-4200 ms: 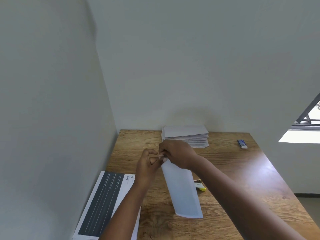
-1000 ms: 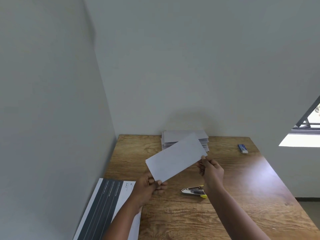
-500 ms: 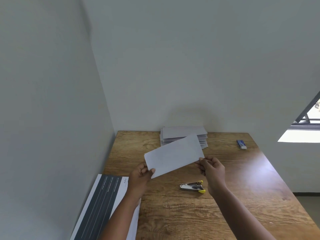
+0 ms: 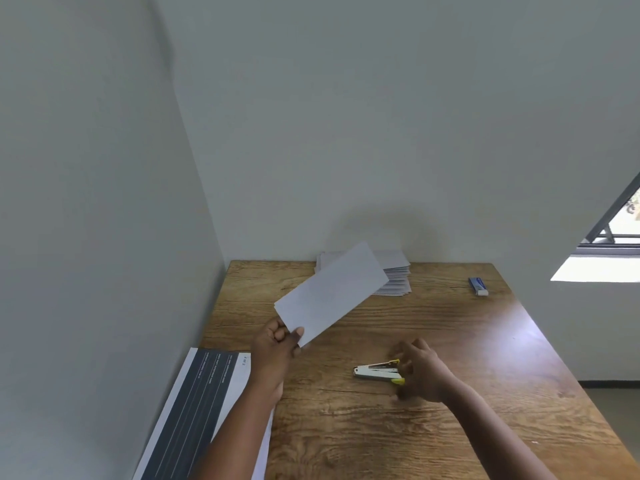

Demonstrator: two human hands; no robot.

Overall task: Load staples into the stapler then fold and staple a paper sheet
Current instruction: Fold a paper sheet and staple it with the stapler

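Beside right fingers [image 4: 403, 355], seemingly loose: stapler [image 4: 377, 371]; folded paper [image 4: 330, 294] in left pinch.

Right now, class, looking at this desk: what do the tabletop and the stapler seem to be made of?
Tabletop: wood or a wood-look laminate; brown grain lines, with a soft sheen where window light falls. Stapler: probably pale metal, smooth and light-coloured, with yellow tips that look like plastic.
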